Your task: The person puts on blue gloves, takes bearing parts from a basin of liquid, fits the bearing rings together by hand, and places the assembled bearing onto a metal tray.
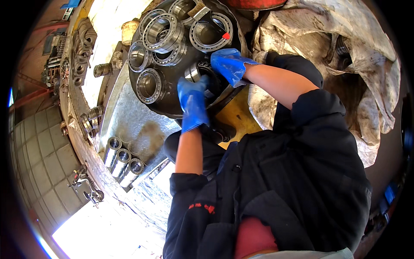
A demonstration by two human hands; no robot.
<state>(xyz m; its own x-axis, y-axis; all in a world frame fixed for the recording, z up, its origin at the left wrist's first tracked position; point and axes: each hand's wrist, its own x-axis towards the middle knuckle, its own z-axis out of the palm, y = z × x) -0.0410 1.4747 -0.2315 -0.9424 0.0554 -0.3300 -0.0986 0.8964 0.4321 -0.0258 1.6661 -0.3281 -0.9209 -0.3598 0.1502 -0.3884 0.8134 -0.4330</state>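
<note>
Both of my hands wear blue rubber gloves and work over a round, dark tub [173, 108] that holds several metal bearings. My left hand [192, 100] is closed on the near side of a tilted roller bearing [194, 72]. Against the right side of that bearing, my right hand [229, 65] is curled, its fingertips partly hidden. Near the back of the tub, a brush [201, 12] with a dark, red-tipped handle lies across a large bearing [192, 37]. Other bearings are beside it, including a raised one [158, 33] and one at the left [148, 86].
Left of the tub, three stacks of metal rings [122, 159] stand on a metal sheet [129, 125]. More rings [92, 116] lie along the bench edge, near a small yellowish can [129, 31]. A stained cloth sheet [302, 26] drapes at the right, and a red container [256, 3] is behind.
</note>
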